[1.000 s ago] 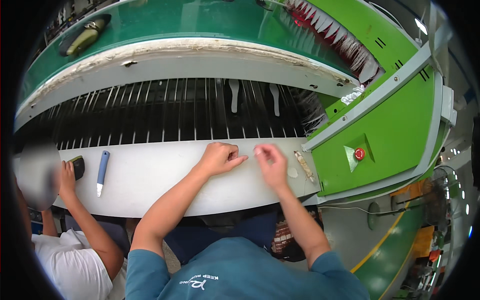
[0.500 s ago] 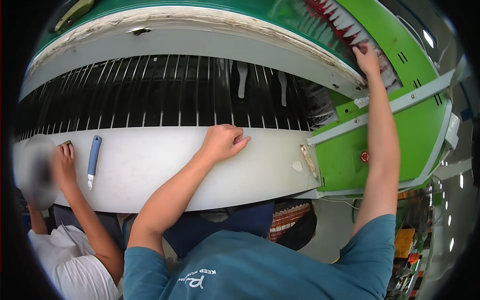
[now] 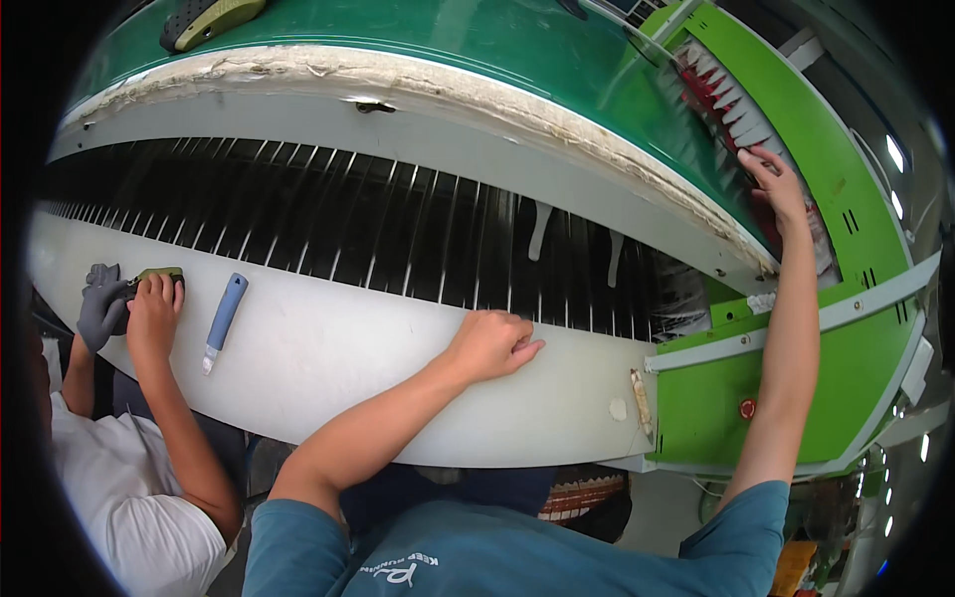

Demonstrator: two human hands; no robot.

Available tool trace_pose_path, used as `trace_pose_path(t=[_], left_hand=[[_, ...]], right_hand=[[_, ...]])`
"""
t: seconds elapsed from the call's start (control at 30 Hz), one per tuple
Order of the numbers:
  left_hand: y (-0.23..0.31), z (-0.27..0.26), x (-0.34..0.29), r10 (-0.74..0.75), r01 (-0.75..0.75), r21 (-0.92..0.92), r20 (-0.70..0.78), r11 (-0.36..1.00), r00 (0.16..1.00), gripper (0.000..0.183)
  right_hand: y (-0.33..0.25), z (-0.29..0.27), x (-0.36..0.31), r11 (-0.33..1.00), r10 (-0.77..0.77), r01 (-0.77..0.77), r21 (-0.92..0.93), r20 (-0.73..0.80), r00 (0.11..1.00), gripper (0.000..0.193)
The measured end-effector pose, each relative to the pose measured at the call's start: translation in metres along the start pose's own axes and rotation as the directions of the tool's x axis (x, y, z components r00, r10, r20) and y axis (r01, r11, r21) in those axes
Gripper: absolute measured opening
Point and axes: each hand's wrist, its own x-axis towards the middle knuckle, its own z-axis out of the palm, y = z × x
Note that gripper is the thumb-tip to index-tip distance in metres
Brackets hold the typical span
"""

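Observation:
My left hand [image 3: 490,345] rests curled on the white work surface [image 3: 328,338], close to its far edge, with nothing visible in the fingers. At the far right my right hand [image 3: 776,186] reaches over the green machine with its fingers apart. Its fingertips are at the white pointed strips [image 3: 741,114], which stand in a row with red between them. Beside that row moves or lies the green belt [image 3: 468,70]; which, I cannot tell. Beyond my left hand is a dark bed of thin metal bars [image 3: 388,229], with a pale strip [image 3: 538,234] in it.
At the left a co-worker's gloved hand [image 3: 99,303] and bare hand hold a dark and olive piece. A blue-handled blade tool [image 3: 227,313] lies nearby. A wrapped stick [image 3: 640,400] lies right of my left hand; a red button [image 3: 747,408] is on the green housing [image 3: 696,383].
The whole view has shifted, so things sit lower and further right. My right hand's fingers have loosened and spread from a closed grip at the strips. My left hand stays curled on the surface.

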Motion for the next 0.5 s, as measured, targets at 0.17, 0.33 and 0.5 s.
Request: trace_pose_path(t=[0.17,0.33,0.5], left_hand=[[0.005,0.008,0.004,0.006,-0.006,-0.003,0.031,1.0,0.999,0.038],[-0.004,0.017,0.004,0.044,-0.044,0.004,0.011,0.999,0.999,0.039],[0.002,0.003,0.005,0.008,-0.008,0.01,0.029,1.0,1.0,0.037]], right_hand=[[0.078,-0.034,0.067,0.972,-0.049,0.022,-0.234,-0.111,0.993,0.068],[0.267,-0.102,0.141,0.802,-0.019,-0.019,-0.597,-0.057,0.998,0.079],[0.317,-0.125,0.165,0.427,0.305,-0.378,-0.821,-0.263,0.915,0.08]])
